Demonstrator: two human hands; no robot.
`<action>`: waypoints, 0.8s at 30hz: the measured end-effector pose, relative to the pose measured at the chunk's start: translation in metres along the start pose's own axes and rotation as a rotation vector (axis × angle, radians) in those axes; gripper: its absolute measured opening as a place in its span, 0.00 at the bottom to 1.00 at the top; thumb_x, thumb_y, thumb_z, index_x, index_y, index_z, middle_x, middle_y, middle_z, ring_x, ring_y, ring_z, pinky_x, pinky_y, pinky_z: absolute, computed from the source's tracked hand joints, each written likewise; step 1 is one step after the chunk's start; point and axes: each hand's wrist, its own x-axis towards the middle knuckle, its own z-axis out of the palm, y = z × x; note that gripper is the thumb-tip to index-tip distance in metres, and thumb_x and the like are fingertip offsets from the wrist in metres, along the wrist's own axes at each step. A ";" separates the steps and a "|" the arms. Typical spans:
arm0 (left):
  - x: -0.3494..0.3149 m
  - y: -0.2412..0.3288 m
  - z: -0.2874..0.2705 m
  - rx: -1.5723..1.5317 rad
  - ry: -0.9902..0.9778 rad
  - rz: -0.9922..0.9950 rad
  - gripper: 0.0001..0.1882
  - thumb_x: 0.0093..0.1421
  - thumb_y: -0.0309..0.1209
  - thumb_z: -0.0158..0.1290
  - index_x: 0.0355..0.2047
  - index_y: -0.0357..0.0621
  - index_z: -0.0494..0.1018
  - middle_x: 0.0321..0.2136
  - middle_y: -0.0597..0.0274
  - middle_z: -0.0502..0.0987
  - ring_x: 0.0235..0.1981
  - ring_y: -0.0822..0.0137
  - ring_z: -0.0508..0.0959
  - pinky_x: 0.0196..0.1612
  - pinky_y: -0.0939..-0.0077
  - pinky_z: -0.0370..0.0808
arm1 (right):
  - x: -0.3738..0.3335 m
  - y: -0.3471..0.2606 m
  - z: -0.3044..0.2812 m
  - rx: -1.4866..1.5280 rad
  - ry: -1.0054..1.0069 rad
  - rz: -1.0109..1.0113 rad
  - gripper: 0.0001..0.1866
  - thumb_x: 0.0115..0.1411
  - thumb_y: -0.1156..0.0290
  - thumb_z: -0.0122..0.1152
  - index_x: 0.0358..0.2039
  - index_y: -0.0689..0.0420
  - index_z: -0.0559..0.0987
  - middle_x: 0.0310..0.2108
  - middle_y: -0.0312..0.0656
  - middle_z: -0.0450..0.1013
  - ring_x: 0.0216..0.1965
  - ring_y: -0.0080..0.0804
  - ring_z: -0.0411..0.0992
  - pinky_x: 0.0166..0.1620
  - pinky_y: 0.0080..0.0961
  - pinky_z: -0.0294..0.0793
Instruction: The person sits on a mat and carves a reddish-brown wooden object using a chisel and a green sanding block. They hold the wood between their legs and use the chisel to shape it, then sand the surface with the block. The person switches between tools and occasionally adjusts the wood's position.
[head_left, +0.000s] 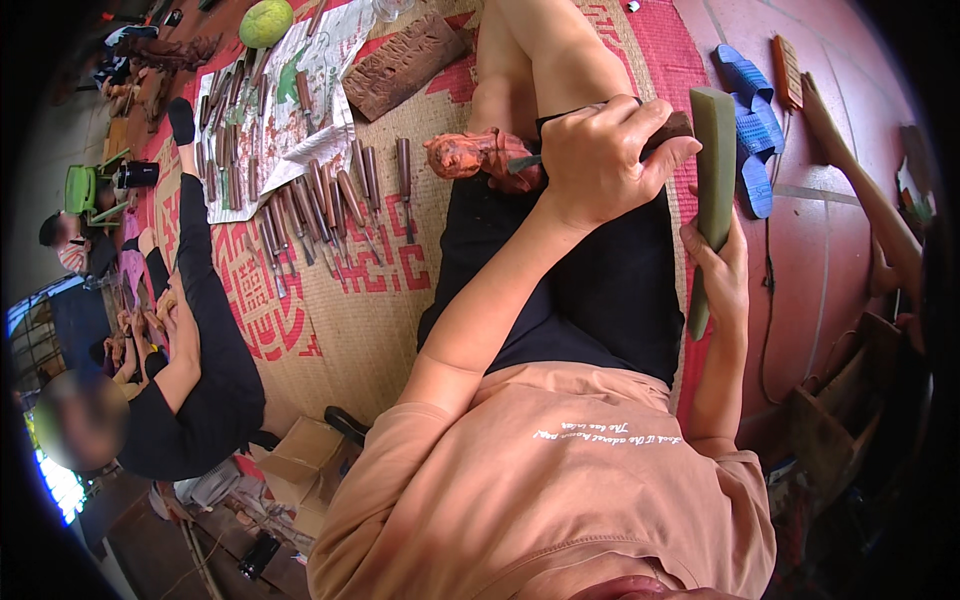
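My left hand (600, 165) is closed round a carving chisel (668, 132), with the brown handle end showing past its thumb. The chisel's dark blade lies against a small reddish wooden figure (475, 155), carved with a head, resting by my thighs. My right hand (722, 262) grips a long olive-green mallet bar (713, 165) round its lower part. Its upper part stands beside the chisel's handle end, very close to it; whether they touch I cannot tell. Part of the figure is hidden behind my left hand.
Several chisels (330, 200) lie on the red-patterned mat (370, 325) and a white sheet (335, 75). A carved wood block (405, 68) and a green round fruit (265, 22) lie beyond. Blue slippers (752, 135) and a power strip (787, 70) are right. Another person (205, 390) sits left.
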 end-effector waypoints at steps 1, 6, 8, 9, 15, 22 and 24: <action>0.000 0.000 0.000 0.002 0.007 0.010 0.19 0.53 0.49 0.64 0.31 0.44 0.82 0.21 0.63 0.80 0.20 0.62 0.81 0.22 0.74 0.75 | 0.000 -0.001 -0.001 -0.011 0.011 -0.006 0.25 0.58 0.78 0.64 0.57 0.58 0.72 0.29 0.28 0.66 0.28 0.16 0.62 0.32 0.16 0.62; 0.002 0.000 -0.003 -0.049 0.073 0.037 0.19 0.53 0.48 0.65 0.32 0.45 0.81 0.21 0.63 0.79 0.20 0.62 0.80 0.22 0.74 0.74 | 0.000 -0.010 -0.001 -0.051 0.060 -0.018 0.25 0.57 0.77 0.65 0.57 0.58 0.73 0.28 0.28 0.65 0.27 0.16 0.62 0.30 0.16 0.61; 0.002 -0.001 -0.004 -0.053 0.082 0.037 0.19 0.52 0.48 0.65 0.32 0.45 0.81 0.21 0.63 0.79 0.20 0.62 0.80 0.22 0.74 0.74 | 0.000 -0.013 0.003 -0.034 0.072 -0.051 0.25 0.57 0.77 0.65 0.56 0.58 0.73 0.27 0.28 0.65 0.27 0.16 0.62 0.30 0.16 0.62; 0.002 -0.001 -0.004 -0.048 0.082 0.039 0.19 0.52 0.48 0.65 0.32 0.45 0.81 0.21 0.62 0.79 0.19 0.62 0.80 0.22 0.74 0.74 | 0.001 -0.015 0.004 -0.026 0.077 -0.069 0.25 0.57 0.77 0.65 0.56 0.58 0.73 0.27 0.28 0.65 0.26 0.16 0.61 0.31 0.17 0.62; -0.001 -0.003 -0.003 -0.021 0.063 0.035 0.19 0.54 0.49 0.63 0.31 0.45 0.81 0.21 0.63 0.79 0.19 0.61 0.79 0.21 0.73 0.74 | 0.004 -0.006 0.007 -0.128 0.078 -0.143 0.22 0.57 0.79 0.64 0.53 0.59 0.72 0.26 0.32 0.66 0.29 0.20 0.63 0.34 0.21 0.67; -0.022 0.025 -0.029 0.233 -0.339 0.002 0.28 0.53 0.52 0.62 0.47 0.46 0.77 0.23 0.63 0.77 0.20 0.62 0.80 0.21 0.71 0.74 | 0.011 0.013 -0.001 -0.190 -0.049 -0.092 0.23 0.57 0.81 0.64 0.54 0.61 0.71 0.29 0.36 0.70 0.33 0.19 0.67 0.39 0.22 0.71; -0.049 0.036 -0.046 0.131 -0.523 -0.084 0.33 0.53 0.52 0.62 0.53 0.45 0.73 0.24 0.62 0.78 0.21 0.61 0.80 0.22 0.70 0.75 | 0.010 0.021 -0.001 -0.179 -0.107 -0.081 0.26 0.57 0.79 0.65 0.56 0.61 0.71 0.40 0.39 0.76 0.40 0.22 0.70 0.44 0.22 0.71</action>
